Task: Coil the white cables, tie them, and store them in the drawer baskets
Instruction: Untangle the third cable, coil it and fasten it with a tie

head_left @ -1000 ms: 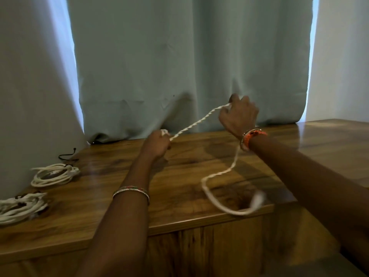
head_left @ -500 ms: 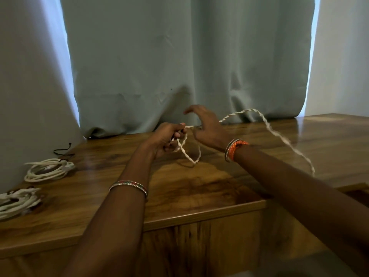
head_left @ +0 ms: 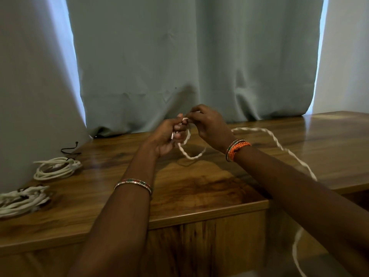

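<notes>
**Coiling a white twisted cable over the wooden top**

Standing over the wooden cabinet top [head_left: 199,188], the person is holding both hands close together near the curtain [head_left: 179,56]. The left hand [head_left: 167,134] is gripping the white cable [head_left: 191,155] with curled fingers, and the right hand [head_left: 207,124] is pinching the same cable just beside it. The cable is looking pale, ropy and twisted along its length. One small loop is hanging beneath the hands, just above the wood. The rest is trailing rightward across the surface, passing behind the right forearm and dropping over the front edge. Two coiled white bundles, one [head_left: 57,168] behind the other [head_left: 22,199], are lying at the far left, well apart from the hands.
</notes>
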The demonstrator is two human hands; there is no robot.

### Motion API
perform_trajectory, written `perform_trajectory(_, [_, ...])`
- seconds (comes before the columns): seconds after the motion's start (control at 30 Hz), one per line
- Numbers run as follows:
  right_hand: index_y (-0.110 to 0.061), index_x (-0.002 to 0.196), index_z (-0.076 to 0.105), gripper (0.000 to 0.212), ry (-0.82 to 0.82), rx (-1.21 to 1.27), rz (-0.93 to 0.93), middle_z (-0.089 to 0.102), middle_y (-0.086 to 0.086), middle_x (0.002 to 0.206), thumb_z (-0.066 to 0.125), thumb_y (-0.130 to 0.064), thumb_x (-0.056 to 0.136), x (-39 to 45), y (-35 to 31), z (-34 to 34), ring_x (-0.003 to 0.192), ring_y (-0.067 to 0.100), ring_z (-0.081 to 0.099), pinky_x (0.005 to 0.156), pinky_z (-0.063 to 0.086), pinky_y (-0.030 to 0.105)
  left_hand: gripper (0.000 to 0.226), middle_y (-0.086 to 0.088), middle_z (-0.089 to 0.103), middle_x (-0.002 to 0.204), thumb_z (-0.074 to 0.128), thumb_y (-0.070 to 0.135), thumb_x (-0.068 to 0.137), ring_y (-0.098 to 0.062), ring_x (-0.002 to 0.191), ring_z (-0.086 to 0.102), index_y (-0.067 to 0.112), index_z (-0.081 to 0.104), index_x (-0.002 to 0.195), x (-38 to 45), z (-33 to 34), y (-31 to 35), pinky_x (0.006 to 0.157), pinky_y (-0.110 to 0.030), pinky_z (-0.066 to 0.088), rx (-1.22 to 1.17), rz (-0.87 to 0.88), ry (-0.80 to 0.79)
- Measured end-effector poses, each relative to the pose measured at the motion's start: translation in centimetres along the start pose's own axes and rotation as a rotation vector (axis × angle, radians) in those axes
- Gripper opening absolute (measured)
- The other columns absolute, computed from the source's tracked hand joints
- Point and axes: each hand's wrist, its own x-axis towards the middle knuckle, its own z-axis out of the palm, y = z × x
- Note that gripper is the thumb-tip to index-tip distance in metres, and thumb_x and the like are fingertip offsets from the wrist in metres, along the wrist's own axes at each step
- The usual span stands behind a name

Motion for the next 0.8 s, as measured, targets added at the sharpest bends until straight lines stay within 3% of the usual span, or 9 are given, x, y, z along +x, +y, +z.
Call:
perform_trajectory(0.1, [-0.003,0.082,0.070,0.030,0.083,0.148,0.154,0.068,0.011,0.071,0.043,-0.016,0.081,0.4,-0.3,-0.1,0.062,0.024,0.063,0.058,0.051,0.038,0.036,0.009,0.031,0.034,0.025,0.026,0.102,-0.003,0.022,0.026,0.014,0.040,0.072,-0.1,0.4,0.1,0.026,-0.012,0.017,-0.164,-0.013,-0.072])
perform_trajectory(0.2, [-0.003,0.080,0.070,0.021,0.091,0.195,0.256,0.069,0.011,0.067,0.050,-0.007,0.080,0.7,0.0,0.2,0.059,0.024,0.063,0.058,0.050,0.039,0.035,0.007,0.032,0.035,0.024,0.027,0.102,-0.004,0.021,0.028,0.014,0.040,0.073,-0.5,0.8,0.3,0.029,-0.013,0.016,-0.204,-0.009,-0.145])
perform_trajectory(0.3, [-0.010,0.082,0.073,0.020,0.136,0.189,0.427,0.071,0.011,0.070,0.053,-0.008,0.079,1.5,1.4,0.9,0.064,0.026,0.065,0.061,0.051,0.040,0.036,0.008,0.033,0.037,0.023,0.028,0.100,-0.005,0.022,0.027,0.015,0.040,0.072,-1.0,1.6,0.3,0.029,-0.013,0.015,-0.231,-0.029,-0.224])
perform_trajectory(0.4, [-0.016,0.084,0.073,0.023,0.064,0.103,0.474,0.072,0.009,0.074,0.050,-0.015,0.080,1.9,2.2,1.5,0.068,0.026,0.066,0.062,0.053,0.040,0.035,0.008,0.033,0.037,0.023,0.027,0.100,-0.005,0.022,0.029,0.016,0.039,0.072,-1.0,1.6,0.3,0.029,-0.014,0.017,-0.244,-0.043,-0.254])
perform_trajectory(0.53, [-0.019,0.088,0.072,0.022,0.065,0.012,0.549,0.072,0.006,0.084,0.052,-0.010,0.085,2.1,2.5,1.2,0.078,0.027,0.067,0.068,0.055,0.040,0.030,0.006,0.037,0.040,0.024,0.026,0.098,-0.004,0.025,0.031,0.016,0.039,0.073,-1.0,1.3,0.3,0.031,-0.016,0.019,-0.201,-0.053,-0.276])
perform_trajectory(0.7, [-0.019,0.095,0.072,0.022,-0.008,-0.150,0.738,0.070,0.008,0.095,0.053,-0.010,0.088,1.8,4.1,0.0,0.089,0.030,0.064,0.071,0.047,0.034,0.026,0.008,0.037,0.039,0.028,0.023,0.095,-0.003,0.026,0.030,0.016,0.039,0.072,-1.4,1.4,0.4,0.032,-0.017,0.019,-0.114,-0.083,-0.321])
perform_trajectory(0.8, [-0.021,0.096,0.071,0.023,-0.070,-0.205,0.808,0.070,0.005,0.098,0.054,-0.009,0.088,0.5,5.5,-0.8,0.091,0.029,0.065,0.073,0.046,0.034,0.034,0.009,0.033,0.038,0.020,0.020,0.100,-0.002,0.025,0.029,0.016,0.036,0.070,-1.4,1.6,0.0,0.030,-0.014,0.016,-0.082,-0.136,-0.301])
